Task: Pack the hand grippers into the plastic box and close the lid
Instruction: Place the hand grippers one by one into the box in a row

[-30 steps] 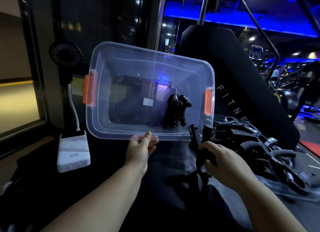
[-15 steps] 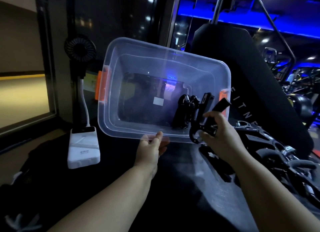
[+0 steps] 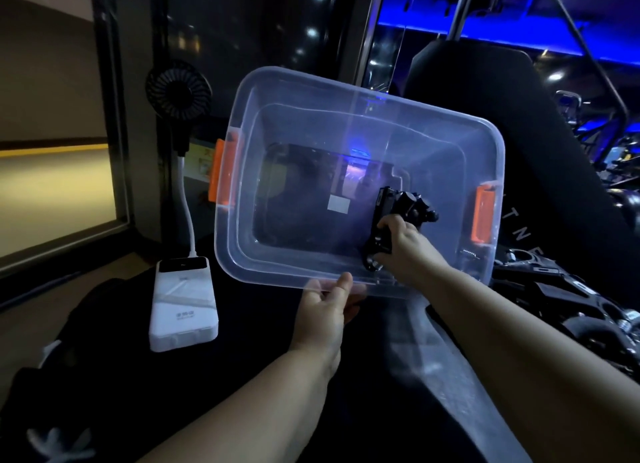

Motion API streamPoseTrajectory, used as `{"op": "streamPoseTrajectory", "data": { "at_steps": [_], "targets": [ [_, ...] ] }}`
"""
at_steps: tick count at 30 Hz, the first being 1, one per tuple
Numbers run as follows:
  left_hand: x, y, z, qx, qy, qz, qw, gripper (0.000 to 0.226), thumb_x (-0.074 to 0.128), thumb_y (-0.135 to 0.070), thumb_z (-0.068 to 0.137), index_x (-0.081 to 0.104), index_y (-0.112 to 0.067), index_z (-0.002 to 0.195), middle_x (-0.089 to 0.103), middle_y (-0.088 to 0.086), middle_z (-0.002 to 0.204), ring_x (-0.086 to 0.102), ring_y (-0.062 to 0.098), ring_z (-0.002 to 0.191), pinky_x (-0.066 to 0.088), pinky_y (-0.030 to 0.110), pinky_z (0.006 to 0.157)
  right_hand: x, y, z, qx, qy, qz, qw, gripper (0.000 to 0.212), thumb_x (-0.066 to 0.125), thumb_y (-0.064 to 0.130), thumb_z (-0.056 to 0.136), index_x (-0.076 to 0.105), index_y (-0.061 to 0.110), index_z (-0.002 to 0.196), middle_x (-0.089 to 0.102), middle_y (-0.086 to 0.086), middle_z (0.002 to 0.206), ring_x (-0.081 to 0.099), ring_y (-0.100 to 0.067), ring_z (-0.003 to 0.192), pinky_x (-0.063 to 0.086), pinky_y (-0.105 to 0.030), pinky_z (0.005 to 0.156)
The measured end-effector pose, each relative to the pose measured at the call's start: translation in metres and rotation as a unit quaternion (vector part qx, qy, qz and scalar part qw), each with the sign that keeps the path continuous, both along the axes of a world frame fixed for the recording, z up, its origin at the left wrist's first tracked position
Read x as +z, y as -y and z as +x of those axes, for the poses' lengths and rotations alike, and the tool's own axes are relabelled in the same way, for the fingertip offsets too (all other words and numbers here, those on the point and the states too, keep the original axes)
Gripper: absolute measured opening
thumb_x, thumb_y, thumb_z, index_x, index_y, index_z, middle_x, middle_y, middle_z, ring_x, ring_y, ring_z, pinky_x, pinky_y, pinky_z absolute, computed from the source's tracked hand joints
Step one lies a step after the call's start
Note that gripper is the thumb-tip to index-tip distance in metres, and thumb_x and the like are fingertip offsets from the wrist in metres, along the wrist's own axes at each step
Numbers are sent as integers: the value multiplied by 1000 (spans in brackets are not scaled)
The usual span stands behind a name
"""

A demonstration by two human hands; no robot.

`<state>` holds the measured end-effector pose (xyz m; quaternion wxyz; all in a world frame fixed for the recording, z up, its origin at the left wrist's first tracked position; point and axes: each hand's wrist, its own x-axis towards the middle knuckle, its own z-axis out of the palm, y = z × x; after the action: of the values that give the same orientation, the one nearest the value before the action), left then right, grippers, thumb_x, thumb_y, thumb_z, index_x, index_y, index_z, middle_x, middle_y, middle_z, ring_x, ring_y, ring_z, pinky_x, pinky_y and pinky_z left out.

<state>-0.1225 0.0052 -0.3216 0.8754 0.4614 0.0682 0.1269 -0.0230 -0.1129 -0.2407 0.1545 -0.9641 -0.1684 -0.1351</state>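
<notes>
Dim room — a dark glass pane (image 3: 242, 30) behind reflects small white lights, and a blue light strip (image 3: 502, 30) glows at upper right. A beige wall (image 3: 45, 82) with a yellow band stands left; a black padded gym panel (image 3: 502, 123) rises right, beside the black counter (image 3: 242, 376).

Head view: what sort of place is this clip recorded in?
Most likely a gym: a black padded panel lettered "TNE", exercise machines under blue lighting behind it, and a pile of hand grippers beside the plastic box.

Dim scene, blue glow upper right, wide-angle bending at edges.
</notes>
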Motion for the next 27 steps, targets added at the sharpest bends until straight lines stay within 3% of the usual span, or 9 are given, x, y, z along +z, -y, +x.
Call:
{"op": "streamPoseTrajectory", "data": {
  "at_steps": [7, 14, 17, 21, 24, 27],
  "targets": [
    [1, 0, -3, -6, 0, -5, 1000, 16, 58, -26, 91, 51, -12, 90, 74, 3, 76, 70, 12, 75, 47, 26, 71, 6, -18, 33, -53, -50, -63, 995, 56, 69, 24, 82, 40, 21, 129, 53, -12, 120, 54, -32, 106, 41, -32, 76],
    [3, 0, -3, -6, 3, -25, 1000, 13, 58, -22, 91, 51, -11, 87, 73, 5, 76, 68, 14, 75, 48, 26, 71, 7, -22, 53, -104, -59, -107, 987, 45, 68, 28, 85, 41, 16, 119, 58, -12, 98, 58, -33, 96, 45, -36, 72],
    [2, -1, -2, -9, 2, -23, 1000, 14, 58, -23, 91, 51, -11, 88, 74, 5, 77, 69, 12, 75, 47, 23, 69, 6, -22, 57, -97, -16, -167, 981, 43, 68, 35, 84, 41, 16, 113, 53, -8, 80, 58, -32, 84, 43, -35, 62],
    [2, -1, -1, -10, 0, -23, 1000, 15, 58, -23, 90, 51, -11, 87, 74, 5, 77, 69, 13, 76, 47, 27, 73, 4, -28, 56, -83, 99, -298, 946, 44, 67, 42, 82, 49, 19, 115, 62, -8, 104, 61, -30, 96, 40, -31, 60],
    [1, -1, -1, -9, 0, -26, 1000, 16, 59, -24, 90, 51, -10, 87, 74, 8, 80, 68, 19, 79, 49, 31, 77, 7, -36, 54, -90, 186, -363, 908, 39, 66, 39, 80, 59, 23, 115, 51, -7, 116, 50, -28, 106, 39, -34, 69],
    [1, -1, -2, -7, -2, -18, 1000, 17, 59, -24, 90, 52, -9, 89, 74, 8, 81, 69, 18, 80, 48, 29, 76, 7, -34, 57, -35, 218, -436, 873, 36, 55, 38, 84, 60, 27, 119, 43, -5, 128, 33, -27, 123, 27, -45, 102]
  ]
}}
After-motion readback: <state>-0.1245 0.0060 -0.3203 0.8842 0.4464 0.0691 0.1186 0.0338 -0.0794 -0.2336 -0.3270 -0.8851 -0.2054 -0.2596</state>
